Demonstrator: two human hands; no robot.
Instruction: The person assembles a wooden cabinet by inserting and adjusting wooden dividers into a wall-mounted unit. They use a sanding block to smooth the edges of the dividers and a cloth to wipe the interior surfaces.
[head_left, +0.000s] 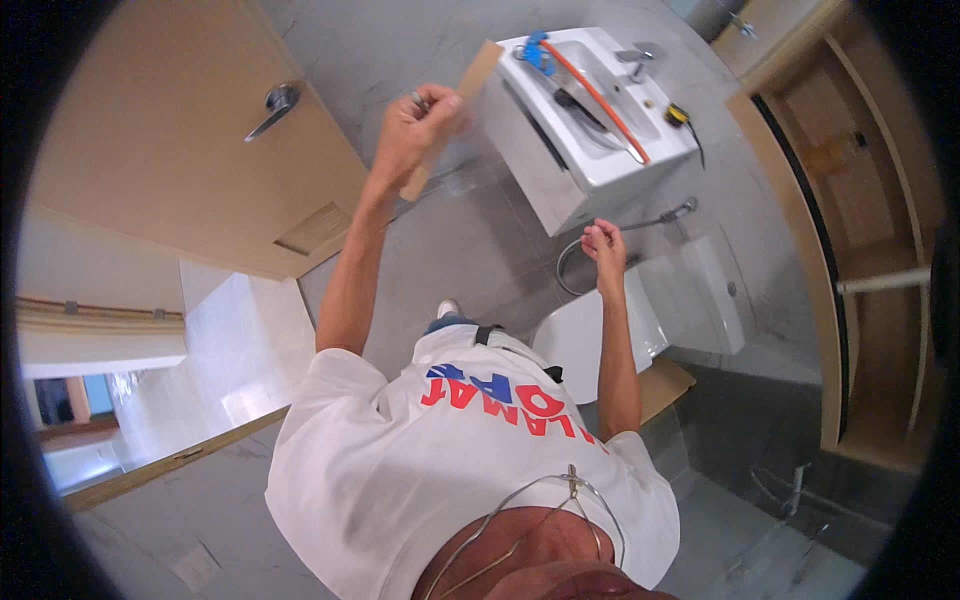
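My left hand point(412, 130) is raised between the door and the washbasin, its fingers closed around a flat, light-brown wooden strip point(480, 72). The strip slants from beside the basin's corner down past my wrist. My right hand point(604, 243) is over the toilet area, just below the vanity, near the hose of a hand spray point(640, 222). Its fingers are curled together, and whatever may lie between them is too small to make out. In and across the white washbasin point(600, 165) rest an orange bar-shaped tool point(600, 100), a blue object point(537, 52) and a dark-handled tool point(575, 105).
A yellow-black tape measure point(677, 115) sits at the basin's right edge by the faucet point(640, 58). The white toilet point(575, 340) is close below my right arm. A wooden door point(200, 130) with a metal handle stands left; an open wooden cabinet point(850, 200) is at right.
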